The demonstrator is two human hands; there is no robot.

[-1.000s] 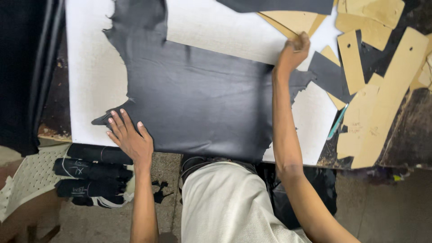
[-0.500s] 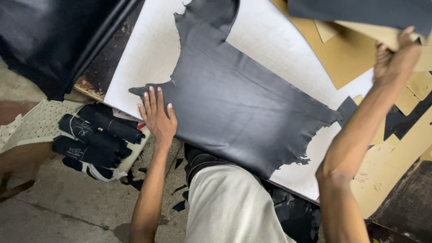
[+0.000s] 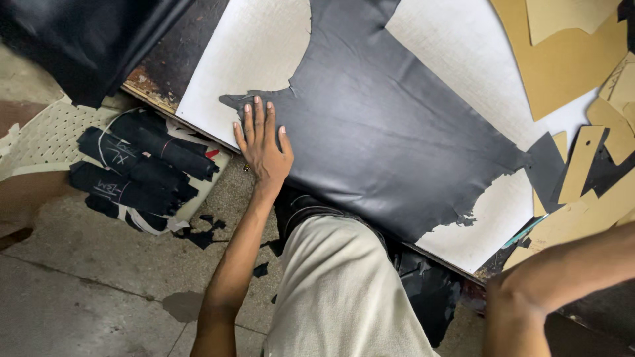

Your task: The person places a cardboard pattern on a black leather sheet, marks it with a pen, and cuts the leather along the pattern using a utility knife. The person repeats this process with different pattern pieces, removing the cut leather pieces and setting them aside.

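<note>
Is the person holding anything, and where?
Nothing is gripped. The left hand lies flat on the near edge of the dark leather sheet. The right hand shows too little to tell.

Left hand (image 3: 263,142) lies flat, palm down, fingers spread and straight, arm stretched forward. Right forearm crosses the lower right corner, bent at the elbow; its hand is out of frame.

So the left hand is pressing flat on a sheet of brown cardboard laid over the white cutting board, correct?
Not quite. In the head view the left hand presses flat on a dark leather hide, not brown cardboard. The hide does lie over the white cutting board; the cardboard patterns sit off to the side.
</note>
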